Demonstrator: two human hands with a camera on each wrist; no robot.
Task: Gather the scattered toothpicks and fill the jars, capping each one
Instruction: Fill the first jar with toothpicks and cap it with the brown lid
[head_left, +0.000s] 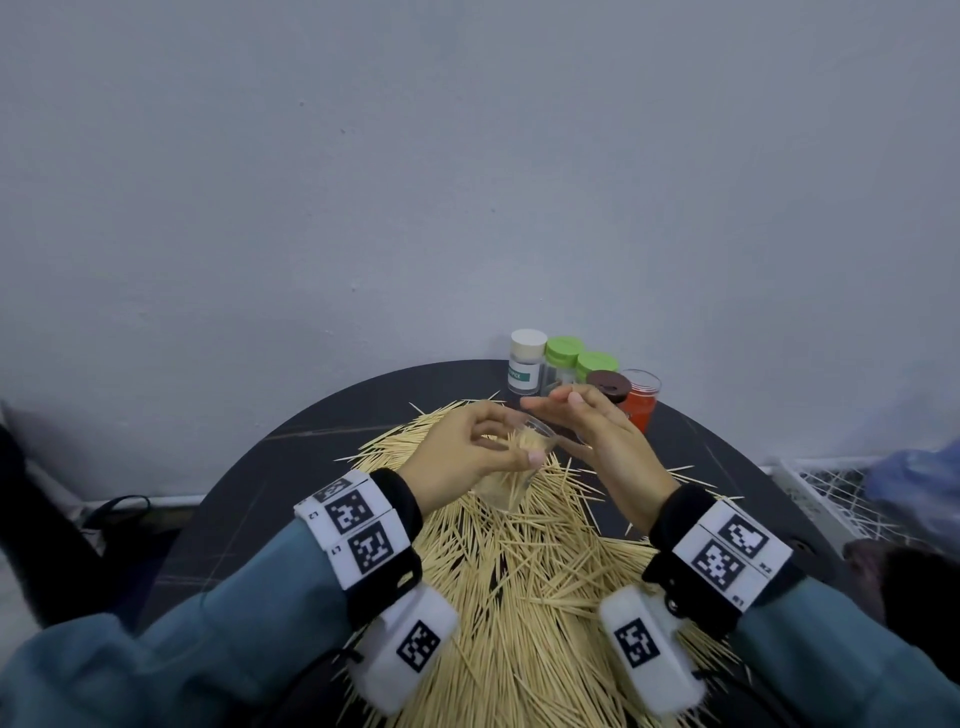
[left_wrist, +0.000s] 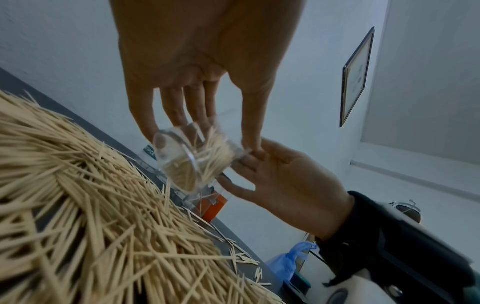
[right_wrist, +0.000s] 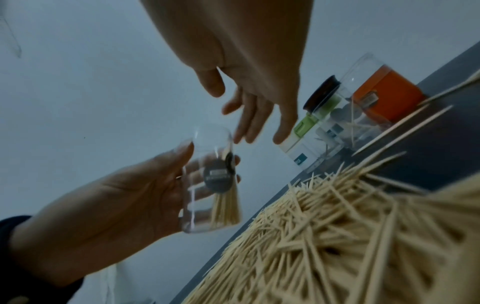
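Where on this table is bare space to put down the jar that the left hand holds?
Bare dark table lies left of the toothpick pile, up to the rim, and a narrower strip on its right. The back right is crowded with capped jars; the middle is covered by toothpicks.

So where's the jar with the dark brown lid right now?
In the head view, the brown-lidded jar stands at the table's far edge, between a green-lidded jar and the open orange-labelled jar, behind the right hand.
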